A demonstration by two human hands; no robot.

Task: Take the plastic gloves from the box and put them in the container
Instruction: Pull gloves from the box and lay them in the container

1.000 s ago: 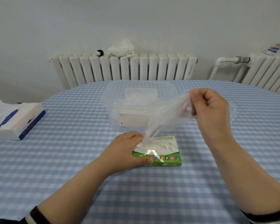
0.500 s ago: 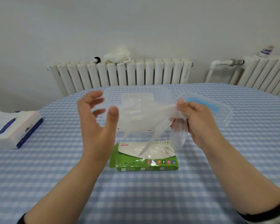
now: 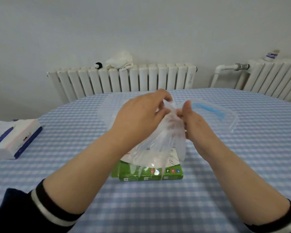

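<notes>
We see the table (image 3: 242,165) under a blue-and-white checked cloth, spreading out on every side below our fingers. Beyond the fingertips, against the wall, stands a white radiator (image 3: 124,79) with a crumpled white cloth (image 3: 120,62) on top of it. Well off to the left of our left fingers lies a tissue pack (image 3: 12,138), white with dark blue edges.

Just behind our fingers sits the clear container (image 3: 106,113), mostly hidden by the hands, and to the right of the right fingers lies its clear lid (image 3: 225,118) with a blue seal. Below the fingers, nearer to us, the green box (image 3: 158,175) rests flat on the cloth.

Our left hand (image 3: 139,118) and right hand (image 3: 196,125) meet above the box. Both have fingers curled in, pinching the top of the plastic gloves (image 3: 166,137). The thin clear film hangs down from between the fingertips, and its lower edge drapes over the top of the box. Whether the film touches the box we cannot tell.
</notes>
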